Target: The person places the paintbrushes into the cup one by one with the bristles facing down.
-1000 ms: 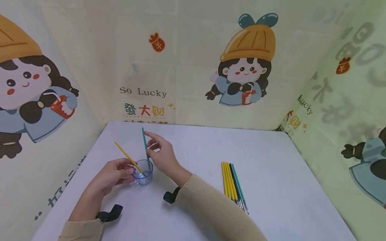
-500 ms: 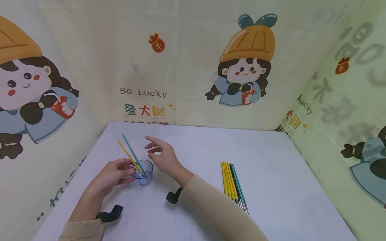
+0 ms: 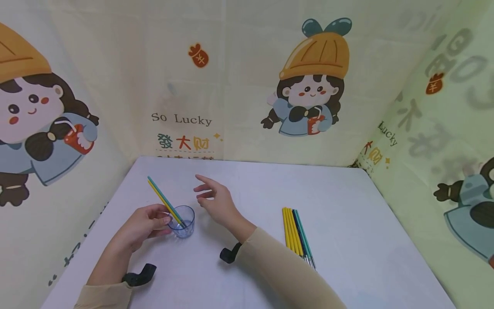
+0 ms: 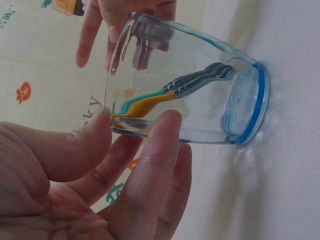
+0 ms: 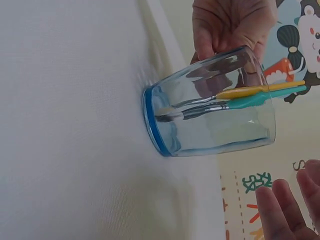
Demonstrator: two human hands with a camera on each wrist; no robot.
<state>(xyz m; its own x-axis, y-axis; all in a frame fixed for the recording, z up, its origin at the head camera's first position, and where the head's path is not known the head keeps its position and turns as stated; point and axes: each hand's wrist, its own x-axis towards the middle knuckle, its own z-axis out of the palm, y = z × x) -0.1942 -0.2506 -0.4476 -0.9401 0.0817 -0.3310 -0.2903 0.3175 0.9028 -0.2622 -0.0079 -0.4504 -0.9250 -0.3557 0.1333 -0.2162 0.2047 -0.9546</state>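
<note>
A small clear glass [image 3: 182, 221] with a blue base stands on the white table [image 3: 347, 214]. My left hand [image 3: 144, 223] grips its left side, fingers and thumb curled round the wall [image 4: 165, 125]. A yellow brush [image 3: 160, 201] and a teal brush [image 3: 164, 198] lean in the glass, handles up to the left, metal ferrules at the bottom [image 5: 200, 107]. My right hand [image 3: 214, 199] hovers just right of the glass, fingers spread and relaxed, holding nothing. The glass [image 5: 210, 115] fills the right wrist view.
A bundle of several yellow, dark and teal brushes [image 3: 297, 236] lies on the table to the right of my right forearm. Printed cloth walls [image 3: 247, 86] close in the back and both sides. Black wrist straps [image 3: 229, 254] sit on both arms.
My right hand let go of the teal brush, which tipped left to lean beside the yellow one. The hand then drew back to the right. My left hand kept its hold.
</note>
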